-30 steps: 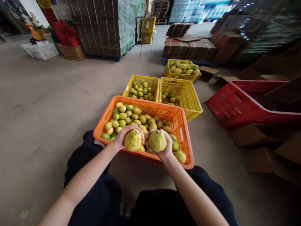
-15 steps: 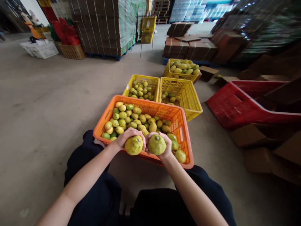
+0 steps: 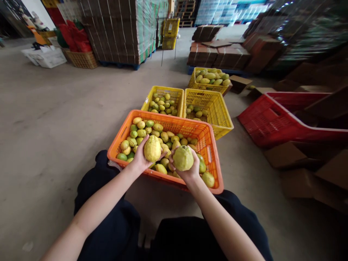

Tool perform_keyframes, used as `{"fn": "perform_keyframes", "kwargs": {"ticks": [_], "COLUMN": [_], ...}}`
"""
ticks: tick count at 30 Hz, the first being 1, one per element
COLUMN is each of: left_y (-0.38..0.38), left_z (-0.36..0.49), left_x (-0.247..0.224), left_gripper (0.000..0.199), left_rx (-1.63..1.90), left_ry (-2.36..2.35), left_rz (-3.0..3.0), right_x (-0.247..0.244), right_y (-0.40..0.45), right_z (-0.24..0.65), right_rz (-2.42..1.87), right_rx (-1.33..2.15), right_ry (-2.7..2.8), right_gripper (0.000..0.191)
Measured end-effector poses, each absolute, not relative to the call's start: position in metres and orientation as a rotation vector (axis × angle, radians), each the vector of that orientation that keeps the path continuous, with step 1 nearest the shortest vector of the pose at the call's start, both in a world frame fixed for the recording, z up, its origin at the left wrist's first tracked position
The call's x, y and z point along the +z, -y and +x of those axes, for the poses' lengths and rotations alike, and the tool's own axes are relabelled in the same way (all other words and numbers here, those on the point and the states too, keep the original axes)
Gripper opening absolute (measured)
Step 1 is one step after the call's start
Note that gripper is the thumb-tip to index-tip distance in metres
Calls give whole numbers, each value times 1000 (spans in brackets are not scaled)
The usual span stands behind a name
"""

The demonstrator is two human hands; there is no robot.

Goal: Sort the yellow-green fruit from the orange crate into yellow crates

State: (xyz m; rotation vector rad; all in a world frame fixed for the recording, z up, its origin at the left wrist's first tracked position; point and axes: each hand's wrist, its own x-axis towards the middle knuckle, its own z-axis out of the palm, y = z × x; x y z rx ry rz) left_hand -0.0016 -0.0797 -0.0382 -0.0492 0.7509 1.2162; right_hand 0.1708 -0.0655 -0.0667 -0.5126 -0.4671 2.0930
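Your left grip (image 3: pixel 140 158) clasps a bumpy yellow oval fruit (image 3: pixel 152 148), right grip (image 3: pixel 193 172) a rounded green-yellow fruit (image 3: pixel 183 158); both cupped, presumably for steadiness.

Site reads as a warehouse or storage hall handling produce. Evidence: broad, bare grey floor (image 3: pixel 59 108); tall stack of strapped brown goods (image 3: pixel 111 32), partly film-wrapped, on a blue pallet (image 3: pixel 133 67); strapped cardboard bundles (image 3: pixel 202 54) piled low; wooden pallets (image 3: pixel 187 12) stacked at the back beside pale-blue packs (image 3: pixel 210 12). Produce side: green-yellow fruit (image 3: pixel 160 168) in bulk, in an orange crate (image 3: pixel 190 128) and yellow crates (image 3: pixel 223 114); at right, cardboard boxes (image 3: pixel 282 154) around a red crate (image 3: pixel 261 119)
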Motion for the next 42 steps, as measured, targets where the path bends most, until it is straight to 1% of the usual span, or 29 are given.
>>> {"fn": "perform_keyframes", "kwargs": {"ticks": [3,6,10,12,16,22,26,29,32,37,40,42], "left_y": [78,79,82,82,81,88,94,91,85,80,81,83], "left_z": [-3,-1,1,1,-2,-5,-5,-4,0,5,7,8], "left_x": [-48,-53,-46,-41,-40,-38,-33,-36,-43,-48,-47,-48], "left_gripper": [22,27,34,34,30,35,36,35,33,26,32,37], "left_rx": [1171,1124,1074,1042,1009,937,906,916,1021,1226,1267,1272], "left_ry": [-751,-726,-733,-728,-709,-686,-677,-656,-649,-645,-605,-574], "left_rz": [-56,-45,-15,35,244,697,803,702,414,-129,-199,-160], "right_x": [-66,-67,-70,-71,-70,-69,-70,-69,-68,-65,-68,-72], "right_y": [66,65,64,63,64,67,69,68,68,66,65,64], "right_z": [170,170,170,170,169,171,174,173,171,167,164,161], "right_rz": [-530,-532,-536,-553,-560,-512,-470,-490,-545,-641,-683,-715], "right_rx": [2076,2071,2079,2076,2104,2243,2249,2254,2228,2034,1945,1856], "right_ry": [432,403,375,376,434,635,714,683,557,264,240,339], "right_gripper": [26,25,25,26,26,29,31,31,31,26,25,28]}}
